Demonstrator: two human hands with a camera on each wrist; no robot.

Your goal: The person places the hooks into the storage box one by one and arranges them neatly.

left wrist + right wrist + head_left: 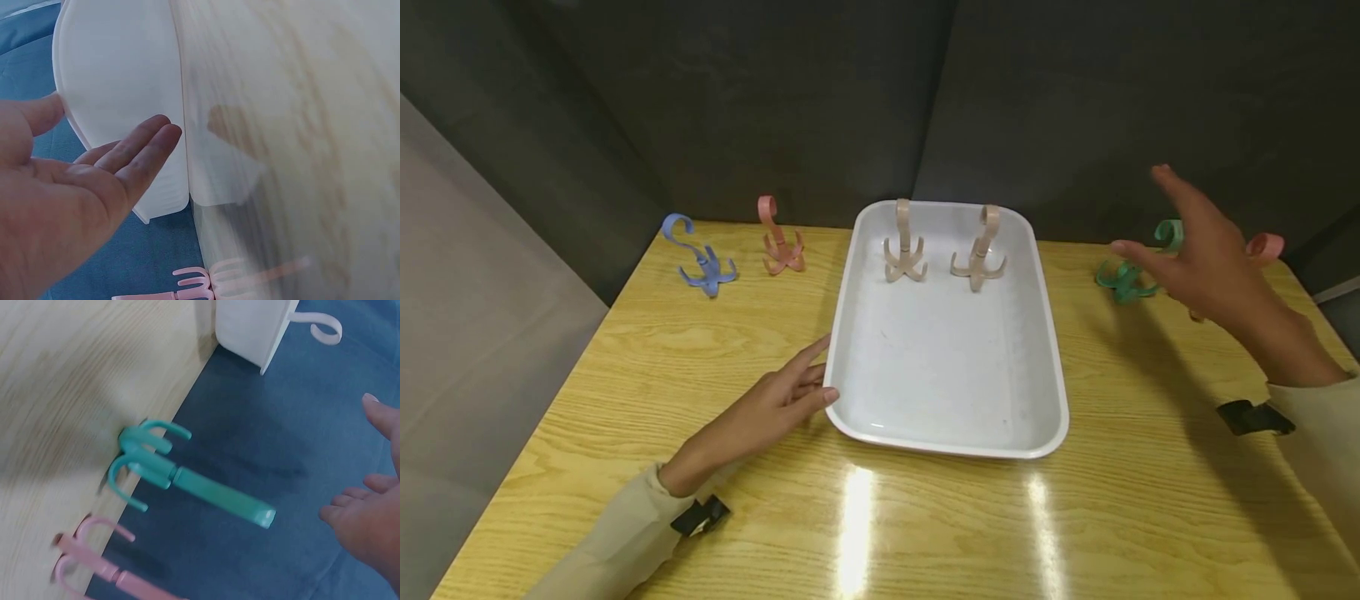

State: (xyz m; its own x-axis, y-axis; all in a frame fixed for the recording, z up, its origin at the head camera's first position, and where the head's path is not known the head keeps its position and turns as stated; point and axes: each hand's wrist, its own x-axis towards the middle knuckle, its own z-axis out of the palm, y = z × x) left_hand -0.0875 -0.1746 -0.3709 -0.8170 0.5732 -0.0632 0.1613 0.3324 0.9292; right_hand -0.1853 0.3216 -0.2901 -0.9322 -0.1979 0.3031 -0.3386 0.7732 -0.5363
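My left hand (760,417) is at the left side of a white tray (940,358), its thumb on the rim and its fairly straight fingers along the outer wall. The left wrist view shows the thumb against the tray's edge (69,122). Two beige multi-prong hooks (904,258) (979,260) stand in the far end of the tray. Held in the air at the right, my right hand (1213,262) has thumb and fingers spread, nothing in it. Nearest to it is a green hook (215,490) standing on the table, partly covered in the head view.
A pink hook (94,556) stands beside the green one, mostly behind the right hand in the head view. Left of the tray stand a blue hook (709,271) and another pink hook (784,250). A dark curtain (790,108) hangs behind the wood-grain table (625,367).
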